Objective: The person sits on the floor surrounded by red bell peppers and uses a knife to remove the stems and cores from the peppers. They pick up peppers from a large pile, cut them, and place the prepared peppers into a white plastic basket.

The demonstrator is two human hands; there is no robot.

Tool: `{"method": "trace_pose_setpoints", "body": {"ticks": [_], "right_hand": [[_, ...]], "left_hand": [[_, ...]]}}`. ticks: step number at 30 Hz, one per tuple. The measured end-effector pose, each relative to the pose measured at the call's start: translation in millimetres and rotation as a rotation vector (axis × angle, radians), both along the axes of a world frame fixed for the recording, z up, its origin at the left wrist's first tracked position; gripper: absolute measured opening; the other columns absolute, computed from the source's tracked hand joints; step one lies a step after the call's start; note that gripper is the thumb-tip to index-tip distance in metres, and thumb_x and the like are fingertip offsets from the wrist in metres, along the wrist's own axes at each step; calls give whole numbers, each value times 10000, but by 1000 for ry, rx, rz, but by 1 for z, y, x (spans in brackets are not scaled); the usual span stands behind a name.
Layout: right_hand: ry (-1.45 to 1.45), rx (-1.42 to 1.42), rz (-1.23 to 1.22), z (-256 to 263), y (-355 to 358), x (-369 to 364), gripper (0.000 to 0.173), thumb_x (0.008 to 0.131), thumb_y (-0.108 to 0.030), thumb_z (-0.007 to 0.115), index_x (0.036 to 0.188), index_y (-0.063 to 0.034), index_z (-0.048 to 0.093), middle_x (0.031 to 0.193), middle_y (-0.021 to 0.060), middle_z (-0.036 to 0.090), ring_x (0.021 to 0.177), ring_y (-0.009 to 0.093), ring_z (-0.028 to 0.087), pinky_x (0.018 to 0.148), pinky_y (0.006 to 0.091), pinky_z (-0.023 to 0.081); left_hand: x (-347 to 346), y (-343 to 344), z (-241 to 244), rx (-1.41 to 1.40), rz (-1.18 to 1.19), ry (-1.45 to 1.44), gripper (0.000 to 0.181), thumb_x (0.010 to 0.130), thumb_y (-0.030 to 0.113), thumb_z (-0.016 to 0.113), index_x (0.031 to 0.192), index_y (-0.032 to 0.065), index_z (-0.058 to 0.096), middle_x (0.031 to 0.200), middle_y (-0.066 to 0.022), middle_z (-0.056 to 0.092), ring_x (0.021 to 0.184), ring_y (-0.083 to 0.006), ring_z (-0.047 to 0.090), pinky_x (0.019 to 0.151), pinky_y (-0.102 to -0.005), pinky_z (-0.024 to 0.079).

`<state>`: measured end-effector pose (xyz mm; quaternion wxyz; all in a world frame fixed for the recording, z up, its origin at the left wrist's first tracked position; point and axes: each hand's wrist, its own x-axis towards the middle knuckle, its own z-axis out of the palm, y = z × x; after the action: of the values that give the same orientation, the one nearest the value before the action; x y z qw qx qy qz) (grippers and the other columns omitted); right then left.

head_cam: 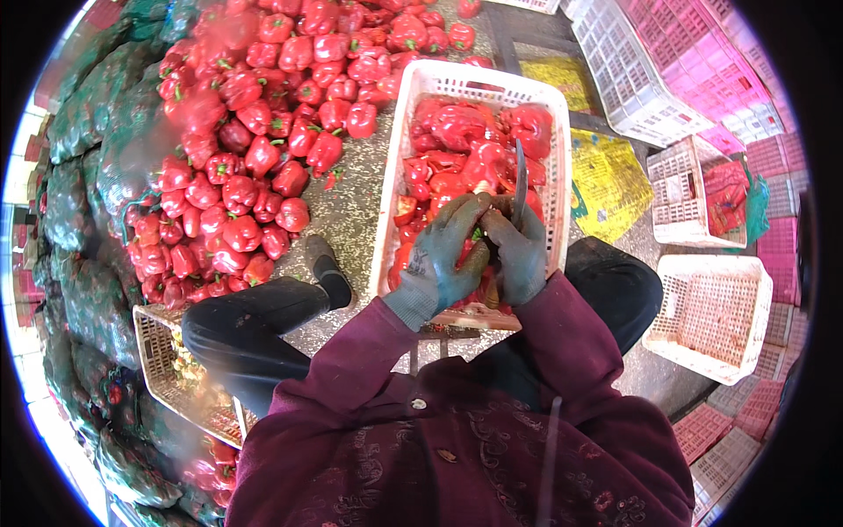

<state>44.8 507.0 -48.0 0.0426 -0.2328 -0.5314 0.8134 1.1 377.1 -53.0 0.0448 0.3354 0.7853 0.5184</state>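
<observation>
Both my hands wear grey-blue gloves and meet over a white plastic crate of red bell peppers, several of them cut. My right hand grips a knife, its curved blade pointing away from me. My left hand touches the right one, its fingers curled around something pale and green that looks like a pepper's core and stem; the fingers hide most of it. Cut red pepper pieces lie in the crate under and beyond my hands.
A heap of whole red bell peppers covers the floor at the left, beside stacked green mesh sacks. A crate with pale scraps stands by my left knee. At the right are a yellow sack, a white crate and stacked crates.
</observation>
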Motion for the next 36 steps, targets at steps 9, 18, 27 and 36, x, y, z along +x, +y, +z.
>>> {"method": "trace_pose_setpoints", "body": {"ticks": [9, 18, 27, 36], "right_hand": [[-122, -145, 269, 33, -6, -11, 427, 905, -267, 626, 1237, -18, 528, 834, -4, 556, 579, 56, 474, 489, 212, 402], [5, 95, 411, 34, -23, -18, 264, 874, -47, 620, 1117, 6, 531, 859, 62, 578, 674, 107, 565, 597, 267, 487], [78, 540, 353, -7, -29, -14, 87, 869, -66, 621, 882, -17, 552, 724, 11, 549, 640, 61, 488, 551, 252, 433], [-10, 1155, 433, -12, -22, -17, 338, 868, -280, 604, 1039, 12, 593, 929, 258, 632, 874, 424, 621, 762, 478, 498]], "left_hand": [[-21, -57, 9, 679, -12, -1236, 330, 992, 222, 497, 1235, -1, 515, 981, -75, 633, 795, -127, 630, 695, -265, 528], [-19, -64, 2, 437, 19, -1171, 335, 956, 217, 538, 1204, -10, 523, 943, -66, 628, 735, -136, 639, 687, -252, 542], [-13, -49, 3, 581, 353, -1323, 330, 942, 283, 590, 1118, 8, 544, 805, -65, 601, 639, -147, 616, 607, -256, 510], [-49, -219, 45, 731, 822, -543, 294, 926, 169, 567, 1172, 11, 538, 989, -82, 623, 861, -190, 642, 677, -282, 547]]}}
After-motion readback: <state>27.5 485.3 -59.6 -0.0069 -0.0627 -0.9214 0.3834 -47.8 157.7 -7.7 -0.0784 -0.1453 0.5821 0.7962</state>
